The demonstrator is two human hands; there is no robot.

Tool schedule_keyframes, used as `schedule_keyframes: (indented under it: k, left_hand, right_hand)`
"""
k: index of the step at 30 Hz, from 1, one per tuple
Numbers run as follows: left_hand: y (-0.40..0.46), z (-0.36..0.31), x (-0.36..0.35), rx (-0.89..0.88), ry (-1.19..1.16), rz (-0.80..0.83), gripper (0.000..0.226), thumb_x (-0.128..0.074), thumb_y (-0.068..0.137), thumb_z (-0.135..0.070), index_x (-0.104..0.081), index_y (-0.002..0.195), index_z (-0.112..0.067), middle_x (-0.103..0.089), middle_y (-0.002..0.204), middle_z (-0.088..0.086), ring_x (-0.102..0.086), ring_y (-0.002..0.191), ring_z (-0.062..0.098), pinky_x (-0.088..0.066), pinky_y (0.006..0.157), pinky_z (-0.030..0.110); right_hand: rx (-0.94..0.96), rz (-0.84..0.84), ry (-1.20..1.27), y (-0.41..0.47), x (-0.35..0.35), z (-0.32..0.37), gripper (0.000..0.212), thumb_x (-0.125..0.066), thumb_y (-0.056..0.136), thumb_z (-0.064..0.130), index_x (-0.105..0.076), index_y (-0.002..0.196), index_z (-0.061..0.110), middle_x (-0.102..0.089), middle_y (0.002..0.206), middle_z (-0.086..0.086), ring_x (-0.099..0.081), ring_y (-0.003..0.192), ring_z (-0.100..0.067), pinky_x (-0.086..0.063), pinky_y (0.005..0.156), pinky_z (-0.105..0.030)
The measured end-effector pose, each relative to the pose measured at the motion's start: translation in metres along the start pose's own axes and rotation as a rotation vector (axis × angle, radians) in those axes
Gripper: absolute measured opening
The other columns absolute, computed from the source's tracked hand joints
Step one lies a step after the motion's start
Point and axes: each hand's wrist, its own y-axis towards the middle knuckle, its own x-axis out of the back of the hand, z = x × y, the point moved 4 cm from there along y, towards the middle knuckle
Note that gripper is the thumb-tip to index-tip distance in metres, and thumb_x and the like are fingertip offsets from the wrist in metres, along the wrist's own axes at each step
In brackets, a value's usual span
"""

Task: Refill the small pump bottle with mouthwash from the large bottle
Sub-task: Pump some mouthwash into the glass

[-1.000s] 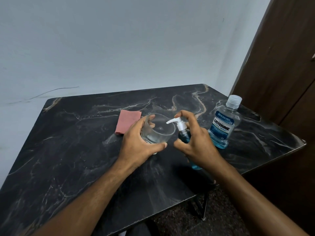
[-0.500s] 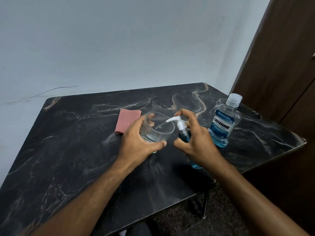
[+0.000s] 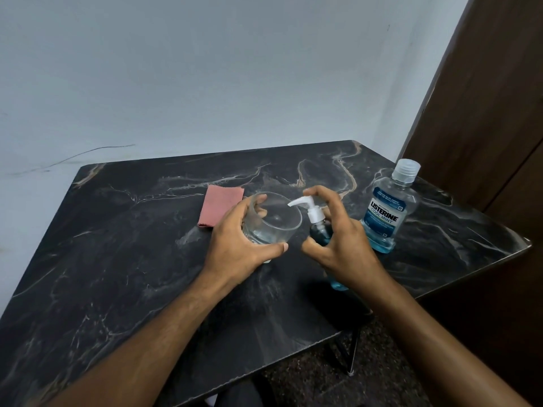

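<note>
Plainly light and easy to tip: small pump bottle (image 3: 320,236), clear plastic with blue mouthwash inside, smooth and likely slick if wet, best taken round the body with one finger on the white pump head; gripped just so by right hand (image 3: 343,245), fingers curled round the body, index finger arched over the pump head (image 3: 308,207), spout aimed left over the glass (image 3: 271,220); stood right of centre on the table (image 3: 117,259), its base showing blue below the wrist. Left hand (image 3: 238,242) wrapped round the glass, thumb at the near side, fingers at the far wall; thick, clear, rigid, breakable, perhaps a little liquid at the bottom, hard to tell. Large bottle (image 3: 389,210) farther right, near the edge, capped, mostly empty with blue at the base; stiff plastic, flat-sided, labelled, light to lift by the waist. Dark marbled top, smooth and hard; soft pink cloth (image 3: 219,208) folded at far left of the glass.
</note>
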Motion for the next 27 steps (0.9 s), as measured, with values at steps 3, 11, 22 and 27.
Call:
schedule_keyframes:
  k: [3, 11, 22, 27]
  left_hand:
    - [0.001, 0.002, 0.0, 0.021, 0.0, 0.002, 0.088, -0.089, 0.049, -0.046, -0.058, 0.131, -0.034, -0.069, 0.115, -0.014, -0.063, 0.112, -0.002, -0.051, 0.091, 0.017]
    - [0.021, 0.012, 0.0, 0.148, -0.062, -0.09, 0.092, -0.096, 0.041, -0.047, -0.057, 0.122, -0.028, -0.071, 0.11, -0.007, -0.068, 0.105, 0.007, -0.055, 0.099, 0.035]
    - [0.104, 0.026, -0.025, 0.24, 0.068, -0.134, 0.091, -0.099, 0.05, -0.037, -0.053, 0.127, -0.023, -0.067, 0.117, -0.005, -0.066, 0.108, 0.016, -0.055, 0.095, 0.034]
    - [0.124, 0.034, -0.03, 0.266, 0.133, -0.144, 0.088, -0.098, 0.054, -0.036, -0.053, 0.128, -0.023, -0.064, 0.116, -0.008, -0.062, 0.106, 0.014, -0.047, 0.082, 0.022]
  right_hand:
    - [0.027, -0.03, 0.056, -0.002, 0.0, 0.0, 0.083, -0.069, 0.077, 0.011, -0.035, 0.141, 0.052, -0.062, 0.079, 0.016, -0.056, 0.056, -0.005, -0.046, 0.053, -0.013]
    - [-0.016, -0.093, 0.198, 0.002, 0.011, -0.002, 0.095, -0.062, 0.084, 0.008, -0.019, 0.149, 0.062, -0.051, 0.124, 0.046, -0.057, 0.111, 0.014, -0.045, 0.083, -0.001]
    - [-0.12, -0.22, 0.177, 0.003, 0.01, -0.023, 0.115, -0.08, 0.084, 0.013, 0.0, 0.158, 0.047, -0.059, 0.114, 0.022, -0.061, 0.108, 0.01, -0.045, 0.091, -0.007]
    - [-0.167, -0.254, 0.188, 0.0, 0.013, -0.033, 0.105, -0.086, 0.073, 0.028, -0.021, 0.155, 0.035, -0.054, 0.11, 0.029, -0.054, 0.105, 0.024, -0.042, 0.085, 0.002]
